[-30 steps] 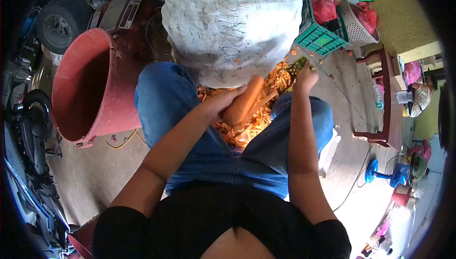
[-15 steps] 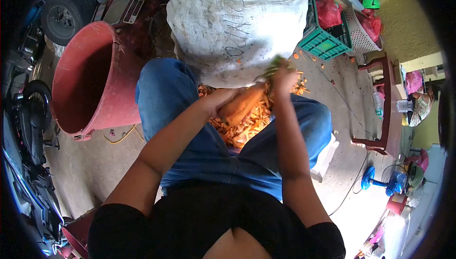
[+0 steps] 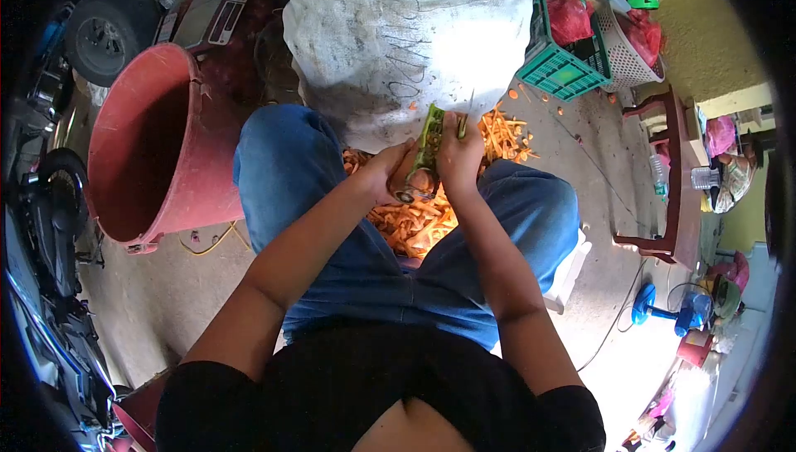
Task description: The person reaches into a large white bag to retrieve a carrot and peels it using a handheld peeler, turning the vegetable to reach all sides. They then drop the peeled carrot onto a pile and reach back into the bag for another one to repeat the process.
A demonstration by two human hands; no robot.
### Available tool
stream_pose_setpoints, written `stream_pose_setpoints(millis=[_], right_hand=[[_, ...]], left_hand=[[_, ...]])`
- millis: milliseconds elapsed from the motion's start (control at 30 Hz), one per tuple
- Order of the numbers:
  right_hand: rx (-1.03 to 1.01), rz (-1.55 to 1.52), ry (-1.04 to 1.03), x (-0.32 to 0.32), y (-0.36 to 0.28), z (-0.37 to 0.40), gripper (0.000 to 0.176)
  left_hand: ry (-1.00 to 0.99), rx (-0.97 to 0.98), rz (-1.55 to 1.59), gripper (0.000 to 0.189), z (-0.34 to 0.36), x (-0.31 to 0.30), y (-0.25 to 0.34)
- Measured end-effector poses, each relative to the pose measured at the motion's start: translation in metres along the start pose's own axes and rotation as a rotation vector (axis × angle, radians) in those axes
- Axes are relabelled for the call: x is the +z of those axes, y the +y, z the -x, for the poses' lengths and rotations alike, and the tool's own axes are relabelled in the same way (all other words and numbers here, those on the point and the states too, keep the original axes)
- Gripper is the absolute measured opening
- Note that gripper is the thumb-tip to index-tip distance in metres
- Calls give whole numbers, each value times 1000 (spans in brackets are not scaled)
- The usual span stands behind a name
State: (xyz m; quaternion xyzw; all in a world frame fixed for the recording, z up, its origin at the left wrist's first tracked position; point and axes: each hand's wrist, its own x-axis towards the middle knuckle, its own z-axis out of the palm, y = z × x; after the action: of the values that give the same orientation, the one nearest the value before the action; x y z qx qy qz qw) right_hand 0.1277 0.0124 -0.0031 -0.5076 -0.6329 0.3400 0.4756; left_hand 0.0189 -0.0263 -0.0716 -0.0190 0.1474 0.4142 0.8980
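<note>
Between the knees, my left hand (image 3: 388, 172) is wrapped round a brownish-orange carrot (image 3: 405, 177). My right hand (image 3: 461, 152) grips a green-handled tool (image 3: 429, 138), which lies along the right side of the carrot. A thin pointed part sticks up above the right fingers; whether it belongs to the tool I cannot tell. Below the hands lies a heap of orange peelings (image 3: 414, 224), with more peelings (image 3: 504, 137) beyond the right knee. A large white sack (image 3: 414, 46) with dark writing stands directly in front of the hands.
A big red tub (image 3: 178, 153) stands at the left, near a loose wheel (image 3: 104, 33) and a motorcycle (image 3: 58, 228). At the back right are a green crate (image 3: 572, 77) and a white basket (image 3: 618, 46). A wooden table (image 3: 684, 178) and blue fan (image 3: 663, 311) are at the right.
My right hand has come down and left, closer to my left hand. The green tool, blurred before, now shows clearly beside the carrot, whose near end has tilted toward me.
</note>
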Motion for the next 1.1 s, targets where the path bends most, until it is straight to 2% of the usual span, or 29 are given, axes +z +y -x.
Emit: stream_pose_setpoints(millis=[33, 67, 133, 167, 200, 267, 333, 400, 467, 533, 567, 633, 667, 733, 800, 867, 900, 933, 1000, 1033, 1067, 1100], right_hand=[[2, 70, 28, 1, 3, 0, 23], [1, 142, 57, 0, 9, -3, 23], [13, 246, 227, -15, 45, -37, 30], [132, 348, 300, -32, 55, -55, 31], [254, 447, 372, -47, 65, -70, 31], [300, 235, 431, -64, 92, -83, 31], [258, 217, 441, -57, 74, -72, 31], [107, -145, 367, -34, 63, -52, 30], [249, -294, 101, -20, 6, -17, 27], [33, -57, 30, -3, 0, 2, 25], [34, -59, 31, 1, -1, 3, 25], [-122, 31, 85, 4, -2, 5, 27], [-122, 30, 79, 1, 7, 0, 27], [-19, 241, 220, -16, 42, -28, 27], [202, 359, 413, -45, 64, -64, 28], [304, 370, 519, -67, 86, -83, 28], [239, 24, 558, -67, 77, -81, 28], [237, 29, 562, -65, 66, -75, 28], [211, -48, 389, -50, 41, -57, 26], [171, -75, 324, -40, 15, -42, 24], [153, -162, 258, -30, 17, -32, 24], [147, -92, 165, -21, 22, -26, 28]], left_hand=[[206, 58, -116, 30, 15, 30, 0], [205, 63, -112, 30, 18, 33, 2], [81, -138, -372, 30, 22, 36, 4], [227, -55, -529, 32, 18, 28, -10], [231, -55, -531, 32, 19, 33, -18], [447, 38, -556, 34, 23, 46, -23], [394, 37, -493, 35, 21, 42, -11], [286, 39, -280, 34, 26, 52, -1], [369, 14, -220, 33, 23, 50, 1], [255, 76, -131, 30, 15, 42, -1], [178, 101, -43, 31, 16, 43, -5], [182, 56, -137, 31, 20, 46, -1], [188, 11, -230, 31, 23, 46, 0], [242, -27, -346, 31, 25, 44, -8], [290, -77, -471, 32, 27, 50, -18], [375, -116, -470, 34, 32, 64, -23], [262, -48, -430, 37, 25, 50, -21], [256, -52, -430, 37, 21, 40, -17], [296, 127, -332, 38, 12, 28, -6], [479, 107, -304, 37, 11, 35, -2], [483, 108, -301, 37, 8, 31, 0], [539, 220, -356, 36, 5, 25, 1]])
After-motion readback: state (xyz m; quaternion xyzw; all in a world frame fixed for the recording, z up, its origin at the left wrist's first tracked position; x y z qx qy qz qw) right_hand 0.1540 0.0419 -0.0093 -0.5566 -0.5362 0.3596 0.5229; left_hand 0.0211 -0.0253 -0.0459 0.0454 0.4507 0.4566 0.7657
